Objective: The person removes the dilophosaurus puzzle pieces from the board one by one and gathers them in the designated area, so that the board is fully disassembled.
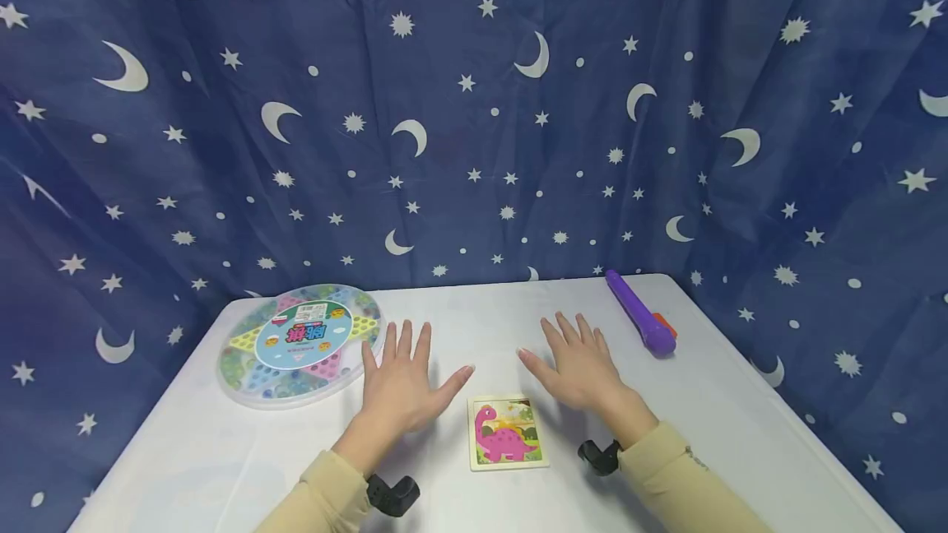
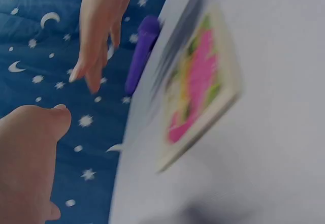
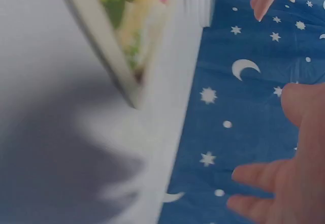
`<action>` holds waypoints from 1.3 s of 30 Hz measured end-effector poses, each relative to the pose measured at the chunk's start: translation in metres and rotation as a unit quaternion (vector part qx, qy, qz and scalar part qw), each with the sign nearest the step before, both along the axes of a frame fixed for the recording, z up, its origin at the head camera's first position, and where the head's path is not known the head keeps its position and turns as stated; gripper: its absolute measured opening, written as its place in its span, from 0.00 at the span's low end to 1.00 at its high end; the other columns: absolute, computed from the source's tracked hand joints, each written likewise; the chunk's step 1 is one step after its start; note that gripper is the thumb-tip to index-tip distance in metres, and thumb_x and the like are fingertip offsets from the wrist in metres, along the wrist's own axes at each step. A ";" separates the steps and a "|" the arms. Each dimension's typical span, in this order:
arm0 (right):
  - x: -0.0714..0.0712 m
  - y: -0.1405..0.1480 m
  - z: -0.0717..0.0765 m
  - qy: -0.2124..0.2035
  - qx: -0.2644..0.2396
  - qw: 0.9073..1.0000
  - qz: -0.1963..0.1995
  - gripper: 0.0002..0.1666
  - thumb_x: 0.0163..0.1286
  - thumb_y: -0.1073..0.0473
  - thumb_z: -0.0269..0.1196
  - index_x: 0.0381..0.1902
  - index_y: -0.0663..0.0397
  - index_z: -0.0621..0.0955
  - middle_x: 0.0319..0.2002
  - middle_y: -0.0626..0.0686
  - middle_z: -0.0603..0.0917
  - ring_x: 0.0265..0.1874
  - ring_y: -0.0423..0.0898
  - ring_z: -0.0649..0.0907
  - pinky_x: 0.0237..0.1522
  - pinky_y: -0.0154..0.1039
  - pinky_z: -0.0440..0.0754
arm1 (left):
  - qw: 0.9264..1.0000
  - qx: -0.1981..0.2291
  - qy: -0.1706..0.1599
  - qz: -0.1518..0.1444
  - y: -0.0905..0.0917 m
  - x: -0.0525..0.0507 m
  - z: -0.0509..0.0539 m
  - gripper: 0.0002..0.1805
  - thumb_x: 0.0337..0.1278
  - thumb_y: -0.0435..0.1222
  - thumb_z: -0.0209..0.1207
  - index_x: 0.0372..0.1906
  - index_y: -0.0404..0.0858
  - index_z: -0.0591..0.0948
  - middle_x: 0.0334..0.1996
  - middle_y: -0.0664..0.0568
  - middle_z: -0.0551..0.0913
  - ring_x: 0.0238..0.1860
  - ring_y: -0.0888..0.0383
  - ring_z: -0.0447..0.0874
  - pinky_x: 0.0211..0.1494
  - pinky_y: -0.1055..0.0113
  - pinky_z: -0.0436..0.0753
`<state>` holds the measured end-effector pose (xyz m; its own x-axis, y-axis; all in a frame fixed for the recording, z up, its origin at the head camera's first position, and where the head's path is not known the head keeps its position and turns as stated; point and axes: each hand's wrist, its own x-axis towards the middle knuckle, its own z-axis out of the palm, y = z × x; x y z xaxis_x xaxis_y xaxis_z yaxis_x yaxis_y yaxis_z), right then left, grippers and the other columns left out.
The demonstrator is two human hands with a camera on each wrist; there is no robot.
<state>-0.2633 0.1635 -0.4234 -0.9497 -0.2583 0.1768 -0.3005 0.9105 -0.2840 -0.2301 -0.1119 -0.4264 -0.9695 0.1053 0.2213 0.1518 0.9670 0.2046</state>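
A small square picture puzzle (image 1: pixel 507 433) with a pink dinosaur in a pale frame lies on the white table, between and a little below my two hands. My left hand (image 1: pixel 400 389) hovers with its fingers spread, left of the puzzle and close to the round game box. On the other side my right hand (image 1: pixel 581 368) is held above the table, fingers straight, thumb pointing toward the left hand. Neither hand holds anything. Both wrist views show the puzzle (image 2: pixel 200 82) partly blurred, and the right wrist view cuts off some of it.
A round clear Chinese checkers box (image 1: pixel 302 344) with colored marbles lies at the back left of the white table (image 1: pixel 459 319). At the back right lies a purple toy microphone (image 1: pixel 640 312) with an orange part beside it. A blue star-and-moon curtain (image 1: pixel 474 105) hangs behind the table.
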 end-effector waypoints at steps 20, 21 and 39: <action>-0.002 -0.012 -0.043 -0.112 -0.112 0.983 0.091 0.13 0.71 0.46 0.67 0.46 0.45 0.85 0.33 0.40 0.78 0.34 0.41 0.76 0.41 0.42 0.79 | 0.968 0.233 0.028 -0.086 0.040 0.059 -0.070 0.33 0.62 0.51 0.67 0.65 0.36 0.76 0.57 0.47 0.82 0.65 0.45 0.76 0.74 0.42 0.61; -0.003 -0.011 -0.043 -0.117 -0.118 0.982 0.093 0.12 0.71 0.47 0.68 0.45 0.45 0.85 0.32 0.40 0.78 0.34 0.41 0.76 0.40 0.41 0.78 | 0.970 0.225 0.028 -0.086 0.040 0.061 -0.072 0.33 0.62 0.52 0.67 0.64 0.37 0.76 0.57 0.47 0.82 0.65 0.45 0.76 0.74 0.42 0.62; 0.003 -0.023 -0.032 -0.109 -0.093 0.982 0.119 0.06 0.68 0.53 0.71 0.40 0.44 0.87 0.31 0.40 0.79 0.31 0.42 0.76 0.37 0.41 0.78 | 0.969 0.158 0.116 -0.149 0.043 0.066 -0.076 0.18 0.58 0.49 0.71 0.47 0.43 0.86 0.47 0.54 0.84 0.61 0.45 0.79 0.68 0.41 0.70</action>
